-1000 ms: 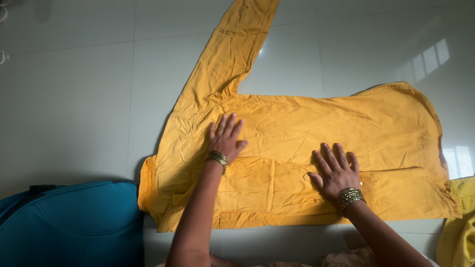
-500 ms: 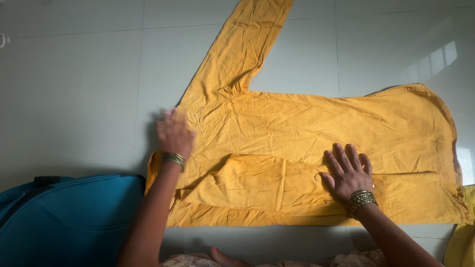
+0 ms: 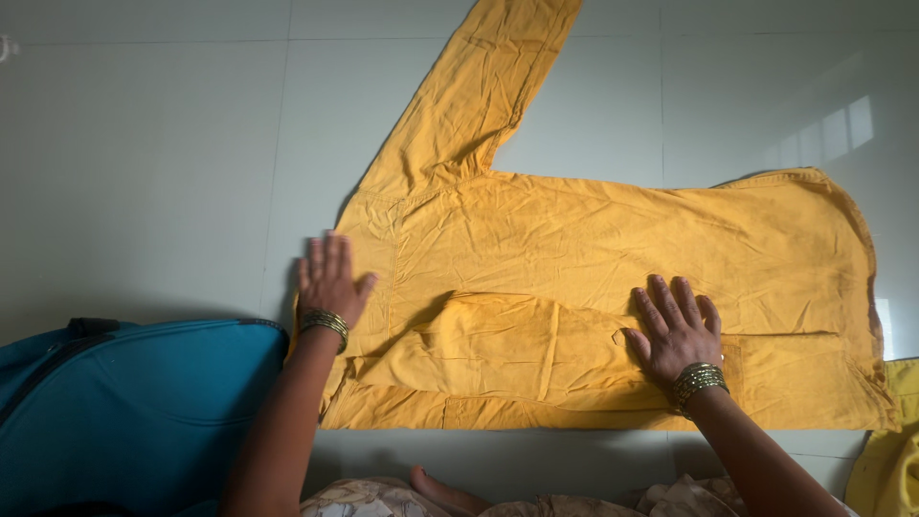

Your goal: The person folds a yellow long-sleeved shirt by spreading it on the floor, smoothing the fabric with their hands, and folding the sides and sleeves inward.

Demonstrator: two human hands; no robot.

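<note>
A mustard-yellow long-sleeved garment [image 3: 613,249] lies spread flat on the pale tiled floor, one sleeve [image 3: 479,91] stretching up and away, the other folded over its body. My left hand [image 3: 330,278] lies flat with fingers apart on the garment's left edge, near the shoulder. My right hand [image 3: 675,325] presses flat on the folded part, lower middle right. Both wrists wear gold bangles. Neither hand grips the cloth.
A teal bag [image 3: 124,412] sits at the lower left, touching my left forearm. Another yellow cloth [image 3: 885,450] pokes in at the lower right corner. My foot [image 3: 445,490] and patterned clothing show at the bottom edge. Window light reflects on the tiles at right.
My left hand slid from the garment's chest area leftward to its left edge. My right hand stayed pressed in place. The view shifted slightly.
</note>
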